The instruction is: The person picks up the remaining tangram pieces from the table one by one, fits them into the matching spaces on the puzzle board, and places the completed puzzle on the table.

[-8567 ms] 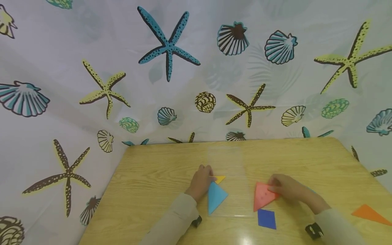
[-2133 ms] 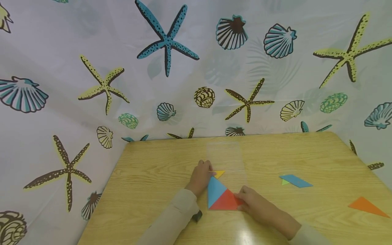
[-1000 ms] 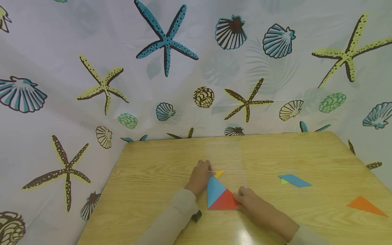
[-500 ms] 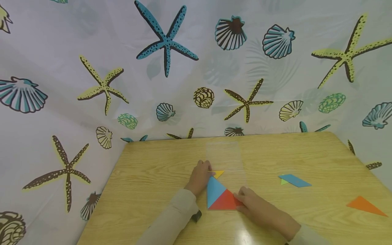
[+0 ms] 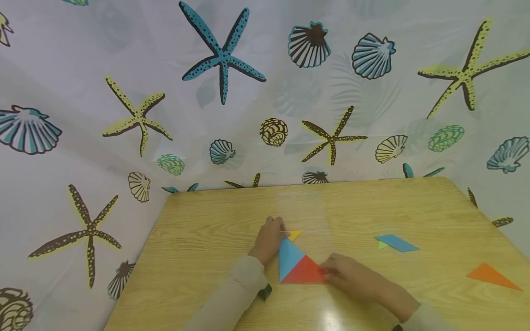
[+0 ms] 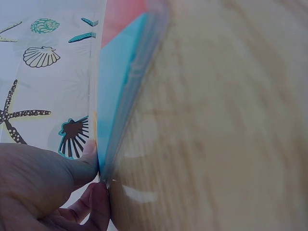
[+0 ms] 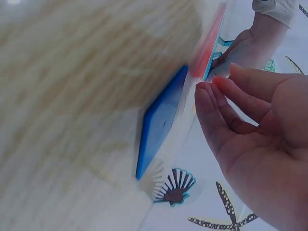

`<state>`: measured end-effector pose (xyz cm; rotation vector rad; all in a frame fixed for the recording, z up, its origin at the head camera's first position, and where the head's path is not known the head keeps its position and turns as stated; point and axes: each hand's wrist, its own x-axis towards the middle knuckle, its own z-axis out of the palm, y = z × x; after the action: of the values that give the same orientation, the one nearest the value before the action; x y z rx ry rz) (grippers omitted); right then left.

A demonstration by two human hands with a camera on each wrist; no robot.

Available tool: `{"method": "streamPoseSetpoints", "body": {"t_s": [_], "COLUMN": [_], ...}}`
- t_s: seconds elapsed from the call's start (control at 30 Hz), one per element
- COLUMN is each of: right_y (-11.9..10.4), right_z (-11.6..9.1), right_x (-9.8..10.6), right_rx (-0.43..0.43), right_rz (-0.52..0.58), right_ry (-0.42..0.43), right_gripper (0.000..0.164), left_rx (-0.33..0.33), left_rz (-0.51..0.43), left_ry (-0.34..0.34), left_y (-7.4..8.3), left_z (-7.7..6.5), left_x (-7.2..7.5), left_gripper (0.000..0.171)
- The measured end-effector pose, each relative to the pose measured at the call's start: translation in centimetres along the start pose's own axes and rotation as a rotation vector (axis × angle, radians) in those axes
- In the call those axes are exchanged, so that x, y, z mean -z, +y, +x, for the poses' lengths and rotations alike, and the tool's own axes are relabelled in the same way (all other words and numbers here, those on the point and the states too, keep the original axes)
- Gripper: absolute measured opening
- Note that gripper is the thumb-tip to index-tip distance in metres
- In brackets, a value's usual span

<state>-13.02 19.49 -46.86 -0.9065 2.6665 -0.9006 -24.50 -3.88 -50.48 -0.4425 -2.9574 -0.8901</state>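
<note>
In the head view my left hand (image 5: 269, 239) rests at the left edge of a clear flat tray (image 5: 302, 207). Its thumb and curled fingers pinch that edge, beside a yellow triangle (image 5: 295, 235) and the upper tip of a light blue triangle (image 5: 290, 258). A red triangle (image 5: 304, 271) lies with one side along the light blue one, both on the tray. My right hand (image 5: 352, 276) pinches the red triangle's right corner; red shows between the fingertips (image 7: 204, 96) in the right wrist view. There, a dark blue square (image 7: 163, 115) lies near this hand; the head view hides it.
Right of the tray, a blue parallelogram (image 5: 397, 242) partly overlaps a small green piece (image 5: 383, 245). Farther right lies an orange triangle (image 5: 492, 276). A curtain (image 5: 265, 92) printed with shells and starfish hangs behind the wooden table (image 5: 198, 239).
My right hand has carried the red triangle left, against the light blue one. Within the last half second it shifted slightly right. My left hand has stayed at the tray's edge.
</note>
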Motion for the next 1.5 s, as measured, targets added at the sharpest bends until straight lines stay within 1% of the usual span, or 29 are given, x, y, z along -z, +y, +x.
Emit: {"method": "streamPoseSetpoints", "body": {"t_s": [0.07, 0.17, 0.3, 0.33, 0.53, 0.63, 0.83, 0.97, 1.1, 1.27, 1.5], "right_y": [0.4, 1.3, 2.3, 2.5, 4.1, 5.2, 7.2, 8.9, 10.5, 11.6, 12.5], "right_z": [-0.4, -1.0, -1.9, -2.2, -3.7, -4.4, -5.7, -6.3, -6.7, -7.0, -6.9], "right_x": [0.4, 1.1, 2.1, 2.5, 4.8, 5.7, 6.9, 7.3, 7.3, 7.2, 7.3], "right_rx": [0.004, -0.003, 0.011, 0.001, -0.129, -0.149, -0.157, -0.222, -0.297, -0.323, -0.346], "right_rz": [0.008, 0.009, 0.002, 0.004, 0.01, -0.002, -0.062, -0.121, -0.163, -0.156, -0.184], "right_ry": [0.011, 0.03, 0.068, 0.07, 0.081, 0.102, 0.194, 0.236, 0.246, 0.268, 0.283], "right_gripper": [0.025, 0.023, 0.022, 0.021, 0.022, 0.025, 0.026, 0.028, 0.034, 0.039, 0.036], "left_rx": [0.007, 0.015, 0.016, 0.015, 0.014, 0.023, 0.029, 0.031, 0.021, 0.007, 0.023], "left_rz": [-0.003, -0.007, -0.01, -0.011, -0.025, -0.028, -0.037, -0.037, -0.03, -0.015, -0.013], "left_ry": [-0.003, -0.009, -0.007, -0.005, 0.002, -0.006, -0.022, -0.026, -0.026, -0.019, -0.016], "left_y": [0.1, 0.2, 0.1, 0.1, 0.0, 0.0, -0.1, 0.0, 0.1, 0.1, 0.1], "left_z": [-0.1, -0.1, -0.1, 0.0, 0.1, 0.1, 0.1, 0.1, 0.1, 0.0, 0.1], "left_x": [0.2, 0.4, 0.5, 0.4, 0.2, 0.3, 0.2, 0.2, 0.3, 0.3, 0.2], "left_gripper": [0.019, 0.018, 0.018, 0.018, 0.018, 0.019, 0.018, 0.018, 0.018, 0.019, 0.019]}}
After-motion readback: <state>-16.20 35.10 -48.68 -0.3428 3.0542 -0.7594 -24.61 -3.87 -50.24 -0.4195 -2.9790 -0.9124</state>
